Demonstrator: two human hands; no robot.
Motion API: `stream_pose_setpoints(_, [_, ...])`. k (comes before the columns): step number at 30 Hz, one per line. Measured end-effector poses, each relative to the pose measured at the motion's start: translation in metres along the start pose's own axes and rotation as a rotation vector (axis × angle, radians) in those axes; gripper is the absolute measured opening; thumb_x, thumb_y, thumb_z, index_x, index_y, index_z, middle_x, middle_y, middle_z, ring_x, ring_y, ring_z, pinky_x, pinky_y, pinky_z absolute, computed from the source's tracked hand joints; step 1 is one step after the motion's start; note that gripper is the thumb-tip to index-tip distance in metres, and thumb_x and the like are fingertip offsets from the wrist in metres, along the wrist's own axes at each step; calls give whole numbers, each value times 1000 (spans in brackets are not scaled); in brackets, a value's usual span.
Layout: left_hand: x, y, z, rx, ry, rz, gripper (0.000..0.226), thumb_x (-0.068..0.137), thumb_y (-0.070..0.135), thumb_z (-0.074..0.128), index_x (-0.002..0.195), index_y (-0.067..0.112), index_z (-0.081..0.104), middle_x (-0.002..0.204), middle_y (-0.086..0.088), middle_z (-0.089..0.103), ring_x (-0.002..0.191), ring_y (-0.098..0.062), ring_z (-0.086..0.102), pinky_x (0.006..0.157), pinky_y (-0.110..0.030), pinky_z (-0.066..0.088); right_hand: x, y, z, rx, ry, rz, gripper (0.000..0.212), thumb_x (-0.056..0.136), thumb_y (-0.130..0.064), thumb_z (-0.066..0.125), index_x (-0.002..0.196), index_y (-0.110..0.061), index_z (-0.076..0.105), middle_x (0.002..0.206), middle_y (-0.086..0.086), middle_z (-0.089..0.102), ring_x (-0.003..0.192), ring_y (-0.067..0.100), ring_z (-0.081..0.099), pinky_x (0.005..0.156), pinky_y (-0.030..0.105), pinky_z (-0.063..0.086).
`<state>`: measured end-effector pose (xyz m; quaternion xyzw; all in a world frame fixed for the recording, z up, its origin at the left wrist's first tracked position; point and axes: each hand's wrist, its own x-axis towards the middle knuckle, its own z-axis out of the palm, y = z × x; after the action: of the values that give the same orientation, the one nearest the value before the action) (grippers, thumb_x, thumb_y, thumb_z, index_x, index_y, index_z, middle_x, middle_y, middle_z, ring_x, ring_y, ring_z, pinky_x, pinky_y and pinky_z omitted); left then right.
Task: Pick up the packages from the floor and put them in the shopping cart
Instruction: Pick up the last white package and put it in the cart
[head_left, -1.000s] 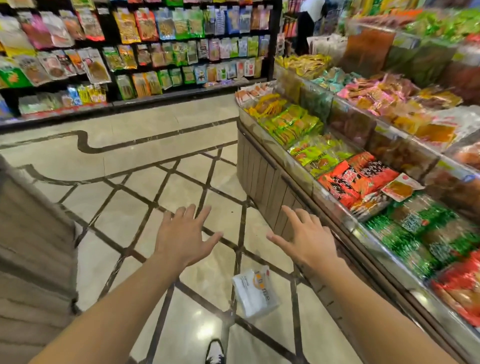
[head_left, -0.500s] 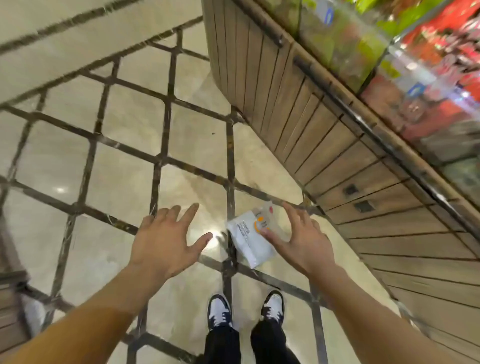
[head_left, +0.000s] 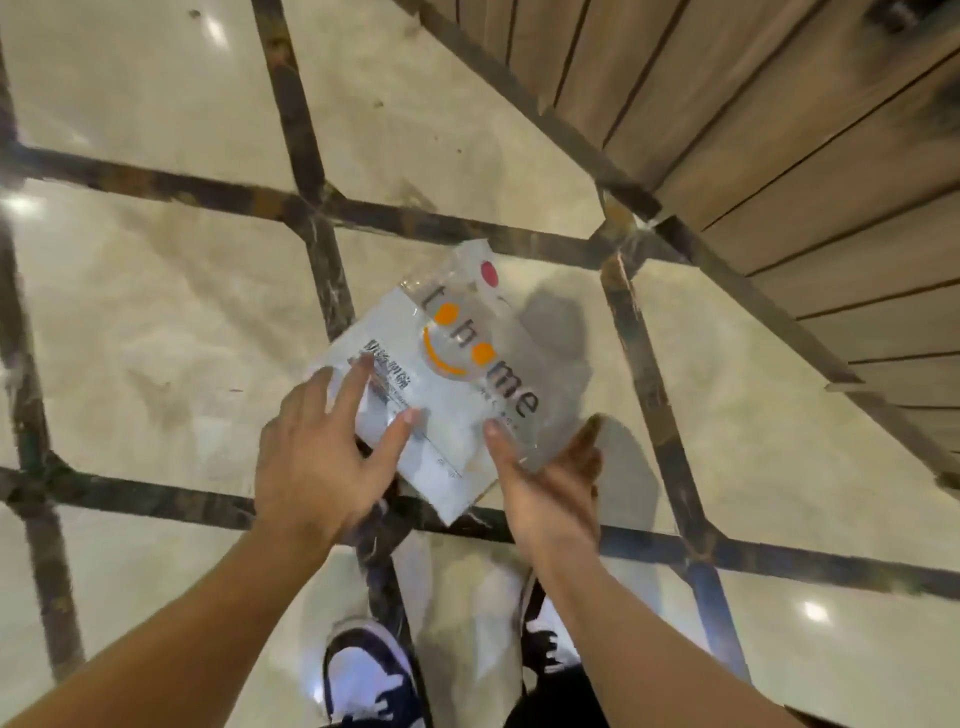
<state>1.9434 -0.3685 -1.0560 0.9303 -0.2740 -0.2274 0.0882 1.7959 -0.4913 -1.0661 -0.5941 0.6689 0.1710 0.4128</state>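
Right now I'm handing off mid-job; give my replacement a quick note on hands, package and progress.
Left hand: open, fingers resting on the near-left edge of the white package.
Right hand: open, cupping the package's near-right corner, not yet closed.
Package: apparently still on the tiled floor, beside the wooden display base, just ahead of the shoes.
Done: reached it.
Left: grip, lift, place in the cart, which is out of view.

A flat white package (head_left: 457, 384) in clear plastic, printed with grey lettering, orange dots, an orange smile and a small red dot, is lying askew across a dark line in the pale floor, just ahead of my feet.
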Motion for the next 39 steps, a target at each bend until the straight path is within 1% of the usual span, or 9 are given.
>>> stream_pose_setpoints(4, [63,-9,19,147,-39,19,86,85,87,26,160,46,17,167,-12,28,153,-42,22,122,-59,22,29,9,24,203,-2,48,130,71,-91,54,165,-23,-5,164,11,35,146,32,41,117,46,36])
stream_pose_setpoints(8, [103,-8,8,-50,-165,-46,113,63,101,46,157,56,0,160,-1,44,136,-36,53,107,-50,46,51,-8,19,228,-84,-94,111,73,-90,43,163,-36,8,153,6,52,136,33,52,109,41,40])
stream_pose_setpoints(12, [120,5,1,58,-309,-50,134,44,103,47,151,59,-21,141,-8,63,117,-36,65,94,-42,50,79,-19,20,417,-35,-154,93,89,-66,60,163,-36,12,149,4,55,134,33,54,109,41,41])
stream_pose_setpoints(16, [114,13,14,-120,-262,-61,131,53,93,62,158,55,-7,148,-5,58,132,-32,57,102,-41,46,83,-28,19,574,41,-191,85,84,-58,71,153,-35,27,123,-12,54,110,16,53,92,31,37])
stream_pose_setpoints(21, [84,28,21,-277,-255,-73,121,68,75,75,162,47,3,144,-12,59,125,-33,60,90,-35,47,70,-23,1,565,69,-136,99,81,-65,72,160,-36,19,151,4,49,137,30,48,107,40,36])
stream_pose_setpoints(27, [21,68,-16,-214,-205,-82,120,69,80,72,162,43,7,143,-17,60,125,-42,60,95,-46,50,14,5,-52,544,43,-84,82,82,-71,68,151,-45,34,144,-5,59,133,27,55,108,37,41])
stream_pose_setpoints(31, [-32,104,-86,-317,-229,-47,120,59,89,68,158,52,12,153,-5,54,137,-36,52,110,-51,47,-53,12,-133,588,13,-128,86,82,-69,69,154,-46,27,141,-11,57,128,22,57,105,33,45])
stream_pose_setpoints(35, [-76,179,-188,-297,-219,83,110,57,90,68,152,59,21,132,6,69,118,-31,66,98,-52,55,-142,7,-233,691,76,-202,106,72,-77,73,158,-41,21,145,-7,54,132,22,57,106,35,47])
stream_pose_setpoints(39, [-135,262,-301,-270,-222,204,111,52,94,64,148,58,24,128,4,70,114,-34,67,93,-51,56,-242,3,-336,836,242,-232,104,51,-83,79,139,-47,40,133,-10,62,119,13,65,102,45,55])
